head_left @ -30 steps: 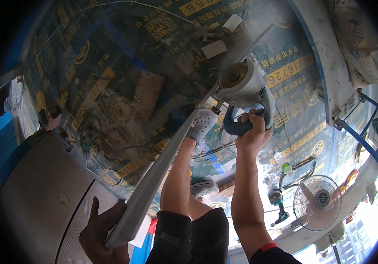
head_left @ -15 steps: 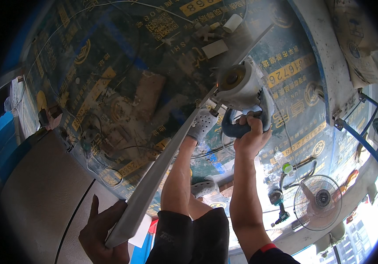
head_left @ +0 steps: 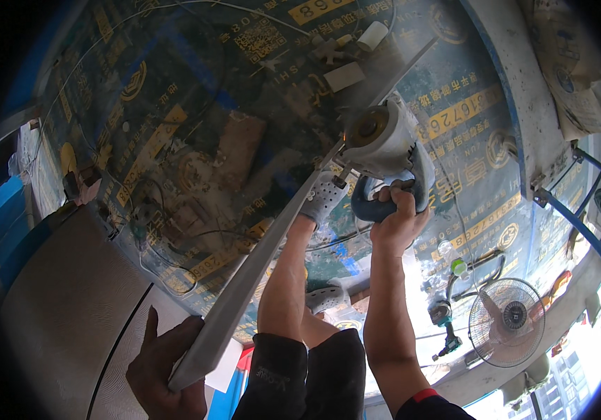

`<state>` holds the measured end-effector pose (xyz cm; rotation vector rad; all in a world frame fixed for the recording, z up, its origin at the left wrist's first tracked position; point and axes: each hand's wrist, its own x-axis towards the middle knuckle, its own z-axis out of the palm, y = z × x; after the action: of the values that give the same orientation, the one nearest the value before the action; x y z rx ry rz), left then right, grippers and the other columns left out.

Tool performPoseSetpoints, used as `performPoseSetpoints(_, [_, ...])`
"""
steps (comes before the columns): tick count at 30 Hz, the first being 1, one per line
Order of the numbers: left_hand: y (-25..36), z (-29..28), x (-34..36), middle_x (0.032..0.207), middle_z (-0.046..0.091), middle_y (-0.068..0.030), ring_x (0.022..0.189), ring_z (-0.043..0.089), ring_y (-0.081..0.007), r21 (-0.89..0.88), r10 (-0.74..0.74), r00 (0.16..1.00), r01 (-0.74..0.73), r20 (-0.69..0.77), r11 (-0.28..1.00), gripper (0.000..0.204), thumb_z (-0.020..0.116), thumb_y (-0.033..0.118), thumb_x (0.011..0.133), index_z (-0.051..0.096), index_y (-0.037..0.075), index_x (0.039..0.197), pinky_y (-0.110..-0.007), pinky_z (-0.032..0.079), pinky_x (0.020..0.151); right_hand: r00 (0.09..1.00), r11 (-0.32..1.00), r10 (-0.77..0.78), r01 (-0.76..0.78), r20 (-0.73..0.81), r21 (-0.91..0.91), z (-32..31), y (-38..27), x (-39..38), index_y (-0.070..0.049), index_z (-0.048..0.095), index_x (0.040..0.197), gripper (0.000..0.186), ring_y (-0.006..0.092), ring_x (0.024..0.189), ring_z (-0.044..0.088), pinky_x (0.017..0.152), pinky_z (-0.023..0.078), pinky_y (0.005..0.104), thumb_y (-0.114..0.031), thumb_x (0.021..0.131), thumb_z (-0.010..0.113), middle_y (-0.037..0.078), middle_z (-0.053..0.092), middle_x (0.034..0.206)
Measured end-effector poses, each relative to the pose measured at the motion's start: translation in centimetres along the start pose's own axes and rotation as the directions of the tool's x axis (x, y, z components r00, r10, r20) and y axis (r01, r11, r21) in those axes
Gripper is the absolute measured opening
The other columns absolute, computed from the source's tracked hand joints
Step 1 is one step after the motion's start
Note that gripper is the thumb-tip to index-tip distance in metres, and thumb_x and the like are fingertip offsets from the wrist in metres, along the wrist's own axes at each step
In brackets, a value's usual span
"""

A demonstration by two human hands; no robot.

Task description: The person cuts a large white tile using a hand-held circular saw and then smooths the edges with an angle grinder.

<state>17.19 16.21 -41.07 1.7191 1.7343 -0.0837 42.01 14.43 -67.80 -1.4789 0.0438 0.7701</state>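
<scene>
My right hand (head_left: 400, 225) is closed round the dark looped handle of a handheld circular saw (head_left: 388, 143), its pale housing pointing away from me. An orange spark (head_left: 344, 139) glows where the saw meets a long, narrow grey strip (head_left: 248, 283), possibly tile. This strip slants from the lower left to the upper right. At its near end my left hand (head_left: 164, 367) grips it, one finger sticking up free. Beside the saw, my foot in a perforated light shoe (head_left: 325, 199) is close to the strip; whether they touch is hidden.
Printed green floor covering carries a reddish board (head_left: 239, 145), a white block (head_left: 344, 78) and loose cables. To the right are a round fan (head_left: 507, 322), a teal power tool (head_left: 443, 315) and a blue metal frame (head_left: 577, 227). Large grey panels (head_left: 55, 308) lie at the left.
The saw has shifted very slightly toward me along the strip, and the spark with it. Both hands keep their hold.
</scene>
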Motion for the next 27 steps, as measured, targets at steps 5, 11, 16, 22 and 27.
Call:
performPoseSetpoints(5, [0.0, 0.1, -0.1, 0.098, 0.067, -0.0236, 0.089, 0.068, -0.0297, 0.001, -0.001, 1.0, 0.001, -0.004, 1.0, 0.049, 0.073, 0.016, 0.077, 0.058, -0.008, 0.117, -0.034, 0.052, 0.075, 1.0, 1.0, 0.002, -0.002, 0.005, 0.012, -0.2, 0.3, -0.3, 0.003, 0.054, 0.072, 0.009, 0.0173, 0.056, 0.049, 0.057, 0.043, 0.0297, -0.004, 0.068, 0.05, 0.008, 0.053, 0.063])
performPoseSetpoints(11, [0.0, 0.3, 0.0, 0.095, 0.068, -0.0224, 0.086, 0.068, -0.0288, -0.009, 0.016, 1.0, -0.016, -0.017, 1.0, 0.048, 0.074, 0.016, 0.077, 0.059, -0.007, 0.116, -0.034, 0.052, 0.073, 1.0, 1.0, 0.008, -0.008, 0.011, 0.005, -0.6, 0.5, -0.4, 0.003, 0.055, 0.074, 0.01, 0.0175, 0.056, 0.049, 0.058, 0.044, 0.0299, -0.004, 0.068, 0.05, 0.008, 0.053, 0.064])
performPoseSetpoints(16, [0.1, -0.1, -0.2, 0.093, 0.068, -0.0219, 0.084, 0.069, -0.0282, 0.028, -0.001, 1.0, 0.002, -0.017, 1.0, 0.047, 0.074, 0.016, 0.076, 0.06, -0.007, 0.114, -0.034, 0.052, 0.072, 0.999, 0.999, 0.033, -0.033, 0.01, 0.007, -0.4, 0.7, -1.0, 0.003, 0.055, 0.074, 0.01, 0.0177, 0.056, 0.049, 0.058, 0.044, 0.0298, -0.004, 0.068, 0.05, 0.008, 0.053, 0.064])
performPoseSetpoints(22, [-0.1, 0.5, 0.2, 0.093, 0.068, -0.0217, 0.084, 0.069, -0.0283, -0.01, 0.014, 1.0, -0.014, -0.015, 1.0, 0.048, 0.074, 0.016, 0.076, 0.059, -0.008, 0.116, -0.034, 0.052, 0.072, 1.0, 1.0, 0.029, -0.029, -0.002, -0.005, -0.8, 0.5, -0.9, 0.003, 0.054, 0.073, 0.01, 0.0178, 0.056, 0.049, 0.058, 0.043, 0.0298, -0.004, 0.068, 0.05, 0.007, 0.051, 0.064])
performPoseSetpoints(27, [-0.3, 0.2, -0.1, 0.094, 0.068, -0.0226, 0.085, 0.069, -0.0281, -0.02, 0.033, 0.999, -0.034, -0.033, 0.999, 0.048, 0.074, 0.015, 0.077, 0.059, -0.009, 0.116, -0.034, 0.052, 0.073, 0.999, 0.999, 0.04, -0.04, -0.008, -0.009, -0.2, 0.5, -1.7, 0.003, 0.054, 0.071, 0.009, 0.0176, 0.056, 0.049, 0.057, 0.043, 0.0301, -0.004, 0.068, 0.05, 0.007, 0.051, 0.064])
